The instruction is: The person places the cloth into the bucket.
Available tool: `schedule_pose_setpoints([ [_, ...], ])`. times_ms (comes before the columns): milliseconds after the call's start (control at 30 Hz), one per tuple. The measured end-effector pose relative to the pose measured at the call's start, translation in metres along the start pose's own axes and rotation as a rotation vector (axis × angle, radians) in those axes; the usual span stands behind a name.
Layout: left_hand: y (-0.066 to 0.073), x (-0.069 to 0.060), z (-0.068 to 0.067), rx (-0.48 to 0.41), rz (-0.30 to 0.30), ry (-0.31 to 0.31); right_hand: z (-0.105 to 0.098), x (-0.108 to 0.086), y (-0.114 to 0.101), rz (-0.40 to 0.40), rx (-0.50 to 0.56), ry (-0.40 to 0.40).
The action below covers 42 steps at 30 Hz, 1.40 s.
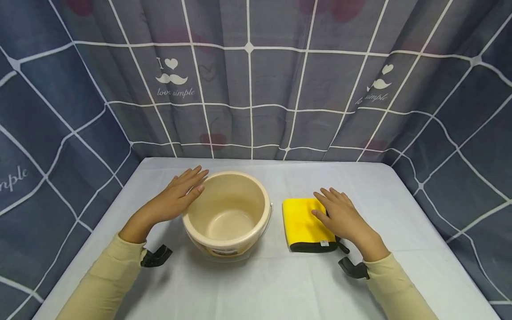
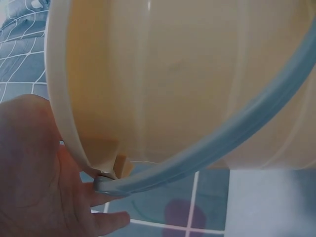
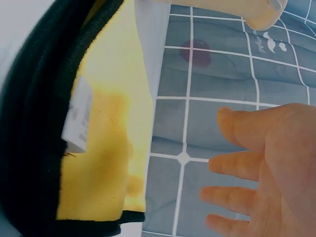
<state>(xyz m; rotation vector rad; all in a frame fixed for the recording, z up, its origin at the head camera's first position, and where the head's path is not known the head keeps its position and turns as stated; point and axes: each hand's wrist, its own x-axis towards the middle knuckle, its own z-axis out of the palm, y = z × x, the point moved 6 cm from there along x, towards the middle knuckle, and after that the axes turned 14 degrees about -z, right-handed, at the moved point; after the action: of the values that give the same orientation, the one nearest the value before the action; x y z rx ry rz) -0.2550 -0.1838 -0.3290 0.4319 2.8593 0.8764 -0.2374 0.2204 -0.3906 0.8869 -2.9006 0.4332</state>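
A cream plastic bucket (image 1: 228,242) stands upright on the table, its inside bare. My left hand (image 1: 178,195) is at the bucket's left rim with straight fingers; whether it touches the rim, I cannot tell. In the left wrist view the bucket's wall (image 2: 173,89) fills the frame, with a grey handle (image 2: 207,153) hanging down across it near my left hand (image 2: 44,173). To the right lies a folded yellow cloth (image 1: 304,222) with black edging and a white label. Over its right side hovers my right hand (image 1: 340,215), fingers spread, nothing held.
A white cloth covers the table (image 1: 264,293). Grey checked curtains (image 1: 224,80) hang behind it and at both sides. Each wrist carries a black camera mount, such as the left mount (image 1: 157,256). A black loop (image 1: 343,246) sticks out from the yellow cloth.
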Motion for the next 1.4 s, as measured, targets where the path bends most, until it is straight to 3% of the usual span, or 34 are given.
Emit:
schedule_pose_setpoints([
  [167,-0.001,0.000,0.001,-0.026,0.002,-0.026,0.004,0.001,0.002,0.011,0.006,-0.010],
  [800,-0.002,-0.001,0.007,-0.067,0.011,-0.035,0.011,-0.005,0.000,0.031,0.029,-0.077],
  [1133,-0.004,-0.003,0.008,-0.079,0.014,-0.029,0.020,-0.007,-0.001,-0.015,0.033,-0.111],
  [1400,-0.004,0.000,0.010,-0.093,0.034,-0.035,0.026,-0.010,0.001,-0.016,0.097,-0.137],
])
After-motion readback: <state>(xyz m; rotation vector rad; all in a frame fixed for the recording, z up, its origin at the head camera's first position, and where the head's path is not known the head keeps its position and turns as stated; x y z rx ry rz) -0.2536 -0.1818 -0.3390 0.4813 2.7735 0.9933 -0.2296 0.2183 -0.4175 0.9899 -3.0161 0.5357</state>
